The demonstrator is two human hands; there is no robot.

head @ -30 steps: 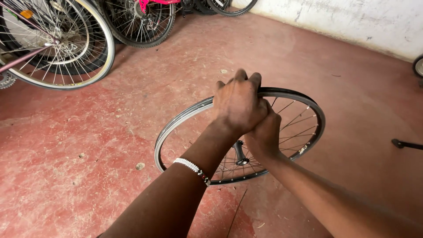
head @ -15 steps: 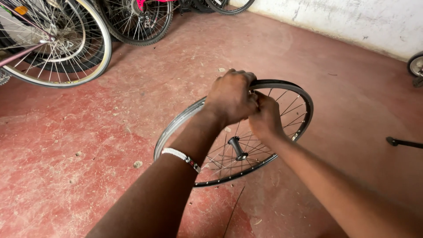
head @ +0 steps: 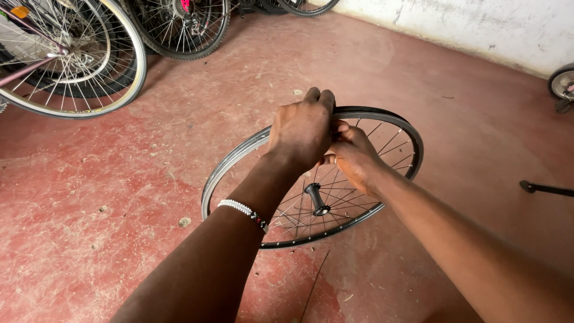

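- Wheel (head: 311,179): bare spoked bicycle rim with hub (head: 317,200), held tilted over the red floor (head: 89,197).
- Handling: judged light and stiff; thin spokes bend easily, so the rim edge is the place to grip.
- Left hand (head: 302,128): knuckles up, fingers curled over the rim's top.
- Right hand (head: 353,155): pressed against the left, closed on the rim beside it.
- Arms: both stretched forward, hands together.

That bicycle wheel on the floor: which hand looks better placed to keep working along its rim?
Probably the left hand: it lies over the top of the wheel with fingers curled on the rim. The right hand sits tucked partly behind it, lower, over the spokes.
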